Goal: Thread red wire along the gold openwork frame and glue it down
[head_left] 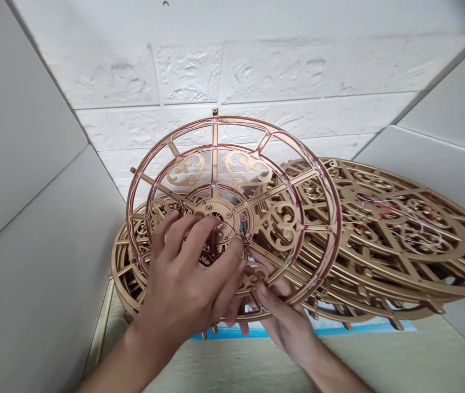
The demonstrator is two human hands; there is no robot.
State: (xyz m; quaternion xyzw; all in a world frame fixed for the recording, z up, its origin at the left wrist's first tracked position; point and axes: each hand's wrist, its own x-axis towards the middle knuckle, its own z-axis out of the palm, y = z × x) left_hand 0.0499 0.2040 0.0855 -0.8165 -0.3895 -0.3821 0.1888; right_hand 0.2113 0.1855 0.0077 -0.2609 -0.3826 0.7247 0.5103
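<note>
- Your wheel-shaped frame (229,215) is tilted up to the left of the stack of gold frames (400,256), overlapping the stack's near-left part in view.
- Your right hand (285,323) has a closed grip on the frame's lower rim, thumb in front and fingers behind.
- Your left hand (199,273) spreads over the hub with bent fingers, grip partly open; you cannot tell whether the tips pinch anything.
- It looks stiff and fairly light, probably smooth enough to slip.
- The rim and spokes seem the safest holds; the red and white wires (232,146) lining the rings look fragile, so keep pressure off them.
- The finish is satin gold, metal or plastic, with concentric rings, straight spokes and thin curling scrollwork (282,224).
</note>
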